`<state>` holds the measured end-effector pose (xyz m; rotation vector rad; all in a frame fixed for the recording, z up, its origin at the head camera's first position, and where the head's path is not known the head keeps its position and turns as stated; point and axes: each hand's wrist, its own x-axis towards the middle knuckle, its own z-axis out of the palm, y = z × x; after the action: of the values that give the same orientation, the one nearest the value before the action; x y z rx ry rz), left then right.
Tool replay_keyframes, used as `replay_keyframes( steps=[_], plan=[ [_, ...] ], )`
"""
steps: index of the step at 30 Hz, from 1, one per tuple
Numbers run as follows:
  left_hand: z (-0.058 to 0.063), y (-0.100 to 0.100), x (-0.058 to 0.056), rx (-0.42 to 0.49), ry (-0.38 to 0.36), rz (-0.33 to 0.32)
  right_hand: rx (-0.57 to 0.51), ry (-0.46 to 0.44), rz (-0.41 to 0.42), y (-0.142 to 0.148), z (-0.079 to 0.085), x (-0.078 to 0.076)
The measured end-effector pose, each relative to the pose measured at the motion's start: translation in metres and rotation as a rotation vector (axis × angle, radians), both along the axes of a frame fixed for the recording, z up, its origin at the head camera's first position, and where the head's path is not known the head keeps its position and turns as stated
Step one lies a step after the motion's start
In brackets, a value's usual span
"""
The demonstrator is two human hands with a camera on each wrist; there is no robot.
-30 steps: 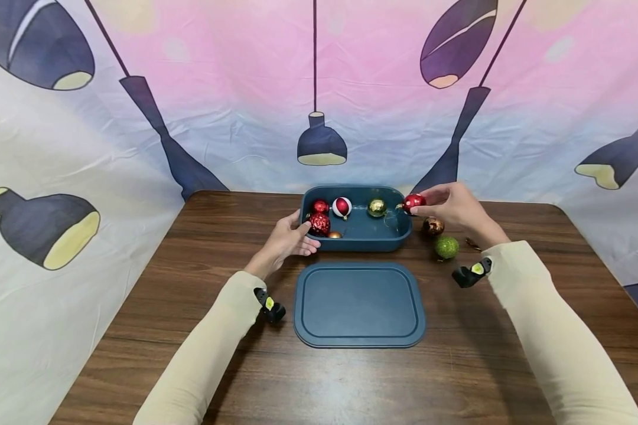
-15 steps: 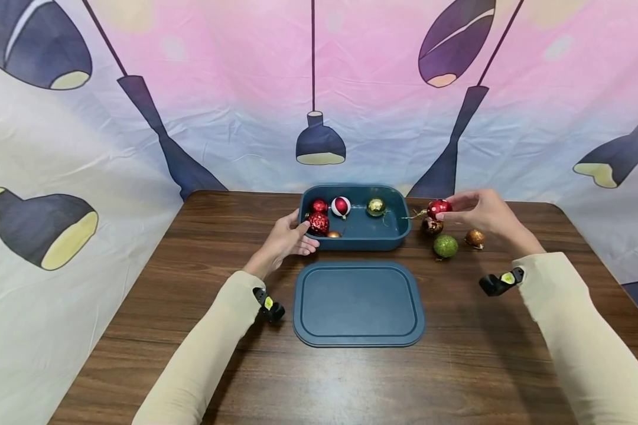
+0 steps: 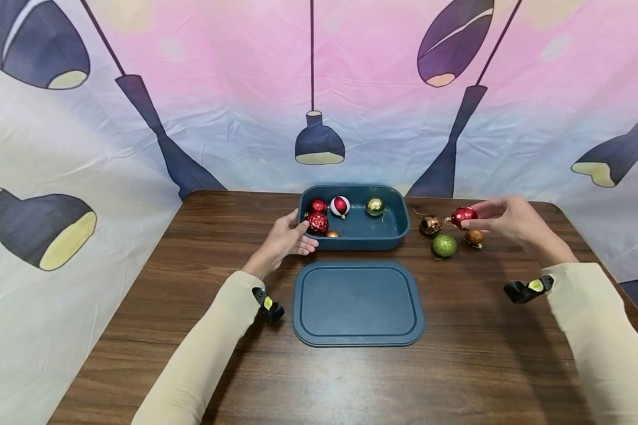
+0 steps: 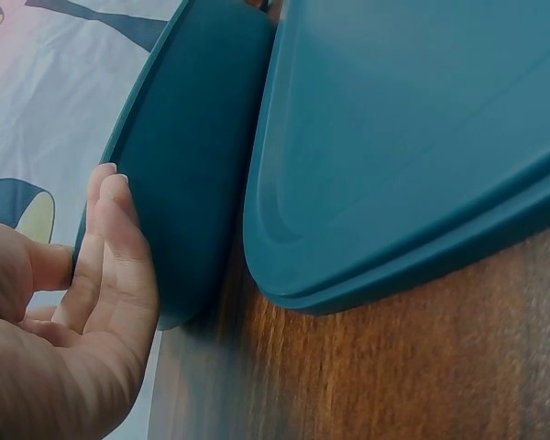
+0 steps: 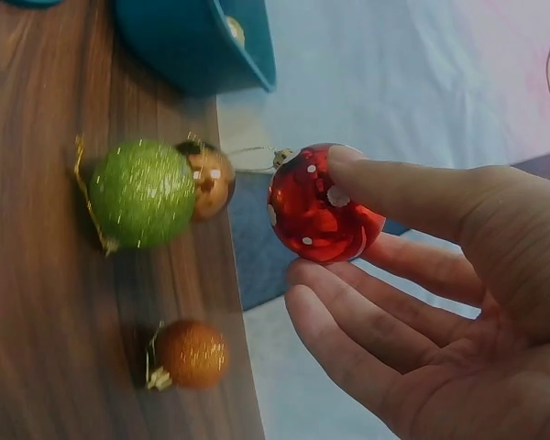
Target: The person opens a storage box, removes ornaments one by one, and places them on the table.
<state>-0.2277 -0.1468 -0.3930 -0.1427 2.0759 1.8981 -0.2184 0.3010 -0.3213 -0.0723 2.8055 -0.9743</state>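
Two arms (image 3: 202,348) (image 3: 595,330) outstretched, right hand (image 3: 521,223) pinching red bauble (image 3: 463,217)

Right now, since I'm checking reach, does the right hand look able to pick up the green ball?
Probably not yet: the right hand is busy pinching the spotted red ball. Otherwise the way looks free; the green ball sits nearby on the table with nothing on top.

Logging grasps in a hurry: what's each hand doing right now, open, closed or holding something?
Left hand: holding the blue box by its left end.
Right hand: holding a red ornament between thumb and fingers.
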Motion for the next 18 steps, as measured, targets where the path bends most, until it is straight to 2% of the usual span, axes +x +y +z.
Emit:
replay_keyframes(
  steps=[4,8,18],
  plan=[
    [0.000,0.000,0.000,0.004,0.000,-0.001,0.013,0.005,-0.017,0.009,-0.002,0.005],
    [0.000,0.000,0.000,0.002,0.000,0.000,-0.018,-0.013,-0.032,0.016,-0.006,0.010],
    [0.000,0.001,-0.001,0.011,-0.001,-0.001,-0.023,-0.028,-0.009,0.030,-0.018,0.014]
  ],
)
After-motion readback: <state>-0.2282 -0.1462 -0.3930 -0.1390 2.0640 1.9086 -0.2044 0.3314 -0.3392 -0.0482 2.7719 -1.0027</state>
